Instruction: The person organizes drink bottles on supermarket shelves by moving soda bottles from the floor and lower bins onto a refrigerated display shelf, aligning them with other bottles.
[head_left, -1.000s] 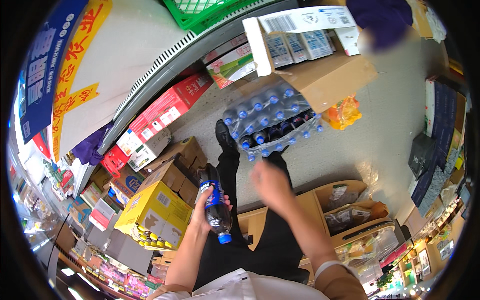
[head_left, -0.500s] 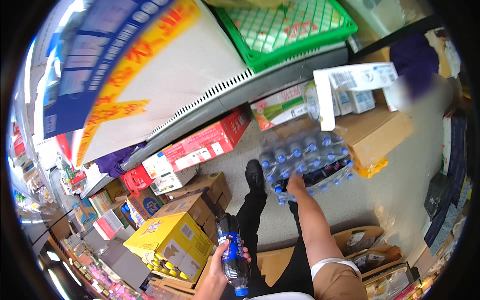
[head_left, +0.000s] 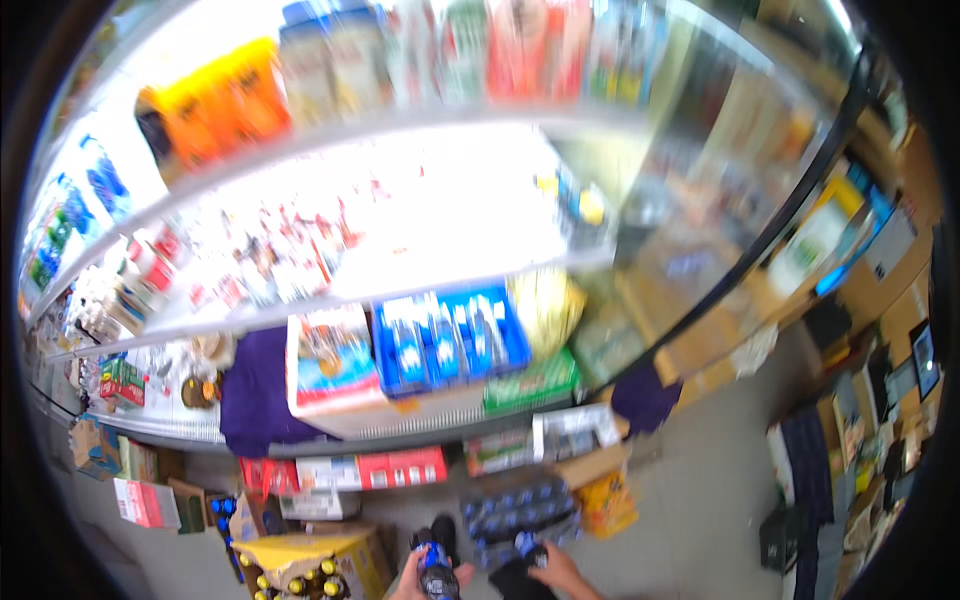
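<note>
My left hand (head_left: 408, 580) is closed around a dark soda bottle (head_left: 437, 572) with a blue label, near the lower edge of the view. To its right, my right hand (head_left: 558, 570) grips a second dark bottle (head_left: 531, 546) with a blue cap, blurred by motion. Just beyond that hand, on the floor, lies a plastic-wrapped pack of blue-capped bottles (head_left: 525, 505).
Ahead stands a bright, lit shelf unit (head_left: 400, 135) with packaged goods; a blue crate (head_left: 450, 375) of bottles sits on its lower deck. At the left is a yellow carton (head_left: 345, 550) holding yellow-capped bottles. Right of the pack lies an orange-yellow bag (head_left: 606, 503).
The view has tilted up toward the shelves. My right hand has come out of the pack with a bottle. The left hand still holds its bottle, now nearer the right hand.
</note>
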